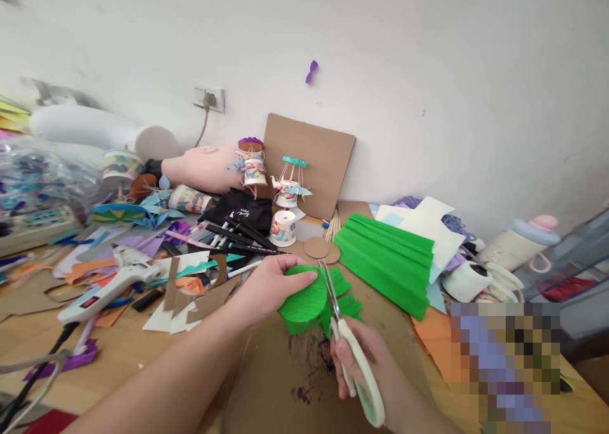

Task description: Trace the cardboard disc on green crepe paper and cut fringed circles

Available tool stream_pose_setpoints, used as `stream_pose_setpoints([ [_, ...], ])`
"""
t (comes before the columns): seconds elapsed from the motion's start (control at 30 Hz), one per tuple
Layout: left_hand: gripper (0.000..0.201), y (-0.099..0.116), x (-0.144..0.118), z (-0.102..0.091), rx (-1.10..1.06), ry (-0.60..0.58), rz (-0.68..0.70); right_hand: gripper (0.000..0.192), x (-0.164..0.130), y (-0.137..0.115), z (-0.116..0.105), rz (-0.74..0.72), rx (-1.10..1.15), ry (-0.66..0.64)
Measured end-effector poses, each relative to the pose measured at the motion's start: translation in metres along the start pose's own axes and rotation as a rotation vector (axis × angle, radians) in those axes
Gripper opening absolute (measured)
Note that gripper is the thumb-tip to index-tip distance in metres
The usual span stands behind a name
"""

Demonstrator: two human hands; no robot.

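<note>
My left hand (269,283) grips a rounded piece of green crepe paper (304,301) over a brown cardboard sheet (280,383). My right hand (366,364) holds pale green-handled scissors (354,351); their blades reach up into the green paper near its right edge. Jagged green offcuts (347,294) lie right of the blades. Two small cardboard discs (320,249) rest just beyond the paper.
A folded stack of green crepe paper (387,263) lies to the right, by white and blue sheets. A white glue gun (109,288), black markers (238,234), paper scraps and decorated cups (283,228) crowd the left and back. A cardboard panel (309,161) leans on the wall.
</note>
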State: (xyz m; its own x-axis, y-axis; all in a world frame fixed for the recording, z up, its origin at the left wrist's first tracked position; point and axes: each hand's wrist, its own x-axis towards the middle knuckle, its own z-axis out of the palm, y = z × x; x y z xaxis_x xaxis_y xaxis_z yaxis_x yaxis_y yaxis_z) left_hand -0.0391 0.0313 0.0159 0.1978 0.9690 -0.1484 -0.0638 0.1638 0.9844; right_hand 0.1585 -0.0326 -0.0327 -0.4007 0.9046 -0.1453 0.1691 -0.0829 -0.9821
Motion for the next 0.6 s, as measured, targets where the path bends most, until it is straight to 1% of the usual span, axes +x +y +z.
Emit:
stream_pose_setpoints([
  [0.2, 0.025, -0.0015, 0.0000, -0.0001, 0.052, -0.013, 0.048, 0.049, 0.0006, 0.0004, -0.0008, 0.005, -0.005, 0.011],
  [0.6, 0.032, -0.0051, 0.0022, -0.0015, 0.040, -0.039, -0.006, 0.052, 0.0003, -0.0025, -0.0001, 0.015, -0.001, 0.013],
])
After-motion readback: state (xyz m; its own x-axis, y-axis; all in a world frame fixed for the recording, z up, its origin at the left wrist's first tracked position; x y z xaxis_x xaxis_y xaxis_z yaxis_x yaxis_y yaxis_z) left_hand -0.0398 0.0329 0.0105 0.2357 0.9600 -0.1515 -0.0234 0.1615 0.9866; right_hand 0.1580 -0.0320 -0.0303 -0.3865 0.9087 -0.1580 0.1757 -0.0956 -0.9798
